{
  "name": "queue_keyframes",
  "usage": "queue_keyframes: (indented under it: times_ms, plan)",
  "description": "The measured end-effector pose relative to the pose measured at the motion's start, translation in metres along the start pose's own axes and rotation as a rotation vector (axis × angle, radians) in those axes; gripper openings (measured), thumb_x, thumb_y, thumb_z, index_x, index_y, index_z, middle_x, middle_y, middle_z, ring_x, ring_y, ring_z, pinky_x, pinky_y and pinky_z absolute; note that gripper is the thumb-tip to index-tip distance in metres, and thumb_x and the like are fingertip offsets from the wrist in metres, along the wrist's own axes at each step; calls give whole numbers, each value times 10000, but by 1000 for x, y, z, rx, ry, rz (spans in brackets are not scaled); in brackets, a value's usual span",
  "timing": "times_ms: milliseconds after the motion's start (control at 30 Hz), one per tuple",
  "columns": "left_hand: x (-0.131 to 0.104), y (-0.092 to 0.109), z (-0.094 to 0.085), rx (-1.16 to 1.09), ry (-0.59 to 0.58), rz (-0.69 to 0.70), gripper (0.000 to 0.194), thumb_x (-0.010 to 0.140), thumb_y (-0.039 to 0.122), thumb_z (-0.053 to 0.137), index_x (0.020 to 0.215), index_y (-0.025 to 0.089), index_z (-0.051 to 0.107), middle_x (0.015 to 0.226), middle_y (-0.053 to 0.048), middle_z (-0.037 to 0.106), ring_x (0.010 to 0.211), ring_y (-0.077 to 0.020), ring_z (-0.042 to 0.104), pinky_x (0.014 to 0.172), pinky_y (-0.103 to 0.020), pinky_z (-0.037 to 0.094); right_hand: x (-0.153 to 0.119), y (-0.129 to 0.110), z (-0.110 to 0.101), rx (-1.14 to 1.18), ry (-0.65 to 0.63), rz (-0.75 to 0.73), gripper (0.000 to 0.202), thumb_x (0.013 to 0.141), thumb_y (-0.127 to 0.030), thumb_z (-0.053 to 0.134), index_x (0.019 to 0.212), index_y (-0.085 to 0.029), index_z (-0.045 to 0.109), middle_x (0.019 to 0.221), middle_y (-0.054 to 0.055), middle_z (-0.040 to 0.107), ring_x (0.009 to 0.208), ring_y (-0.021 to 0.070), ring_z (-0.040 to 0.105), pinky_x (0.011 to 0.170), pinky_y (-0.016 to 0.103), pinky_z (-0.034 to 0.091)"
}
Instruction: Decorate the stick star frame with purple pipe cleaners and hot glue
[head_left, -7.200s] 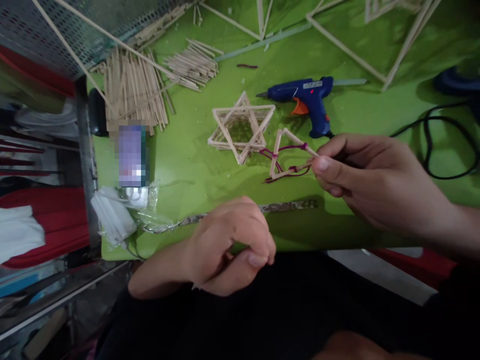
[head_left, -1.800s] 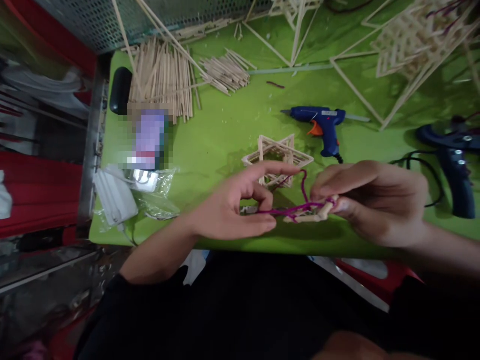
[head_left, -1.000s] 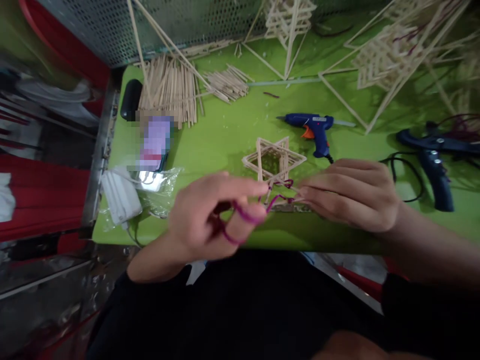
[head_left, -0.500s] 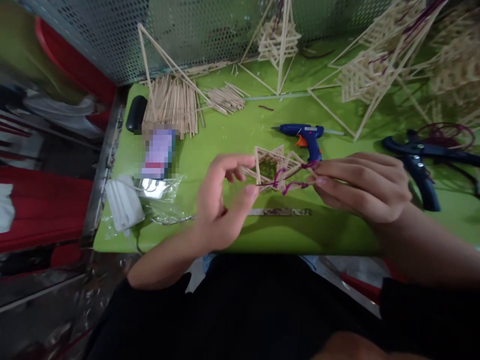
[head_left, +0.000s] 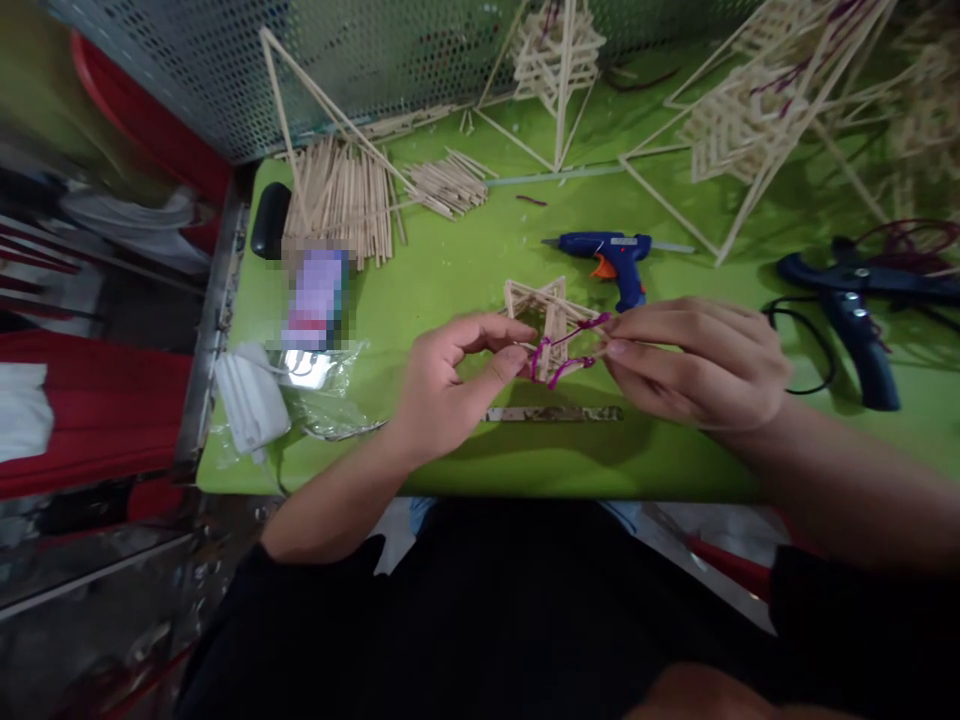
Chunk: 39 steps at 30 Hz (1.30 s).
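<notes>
A small star-shaped frame of thin wooden sticks point(head_left: 555, 320) is held up over the green table between both hands. Purple cord point(head_left: 541, 352) is tied around its near side. My right hand point(head_left: 694, 362) pinches the frame's right corner, where the cord is knotted. My left hand point(head_left: 461, 380) has its thumb and forefinger closed on the left corner, beside the cord; the fingertips partly hide that corner. Just beyond the frame lies a blue glue gun point(head_left: 619, 262), and a flat ruler-like strip point(head_left: 551, 413) rests nearer the table's front edge.
Stick bundles point(head_left: 341, 200) and a phone point(head_left: 316, 300) are at the left, near a white adapter point(head_left: 251, 400). Larger stick structures point(head_left: 559, 65) stand along the back. Dark blue cutters point(head_left: 855, 300) lie at the right. The green table's front edge point(head_left: 525, 485) runs close to my body.
My left thumb and forefinger have come together on the frame's left corner, after standing apart beside it. My right hand and the frame have shifted slightly left.
</notes>
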<state>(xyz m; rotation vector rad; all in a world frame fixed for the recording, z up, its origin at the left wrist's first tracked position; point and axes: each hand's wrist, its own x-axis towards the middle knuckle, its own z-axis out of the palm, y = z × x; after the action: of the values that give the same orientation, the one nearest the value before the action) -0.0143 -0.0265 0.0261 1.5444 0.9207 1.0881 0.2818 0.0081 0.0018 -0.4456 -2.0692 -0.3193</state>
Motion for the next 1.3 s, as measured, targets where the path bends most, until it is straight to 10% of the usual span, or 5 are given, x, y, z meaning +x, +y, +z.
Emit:
queue_keyframes:
  times_ms: [267,633,900,1100,1300]
  plan:
    - [-2,4,4,-54,57,-82,417,1020,267,946,1387,243,749,1112,-52,876,1080,-208,872,963,-366,757,-5,-6,-1,33,-54,64,240,972,-122,894,1102,-281,771,1053,13,888,856,193,841,723,331,737]
    - [6,10,-35,-220,26,-309,102,1125,192,686,1130,284,728,675,85,472,556,-105,536,597,-260,548,-5,-16,21,255,-82,300,278,956,-27,871,1120,-228,772,1019,61,891,853,196,871,713,299,725]
    - [11,5,-25,805,299,123,89,974,214,791,982,284,846,1048,-70,764,1075,-307,677,1048,-597,519,-8,-11,29,221,-41,359,301,896,-2,908,1072,-228,815,995,59,889,849,208,865,728,321,710]
    - [6,-6,-4,376,43,-145,285,1123,492,797,1023,244,896,908,-43,810,861,-210,690,800,-420,506,-1,-16,24,115,-135,286,282,923,-46,911,1047,-257,770,1000,33,895,830,219,855,716,354,719]
    - [7,-3,3,203,12,-233,205,1066,358,856,931,205,876,896,-43,834,767,-157,665,658,-311,493,-2,-25,24,30,-121,228,227,983,-127,872,1020,-292,720,956,-12,858,806,191,816,700,344,698]
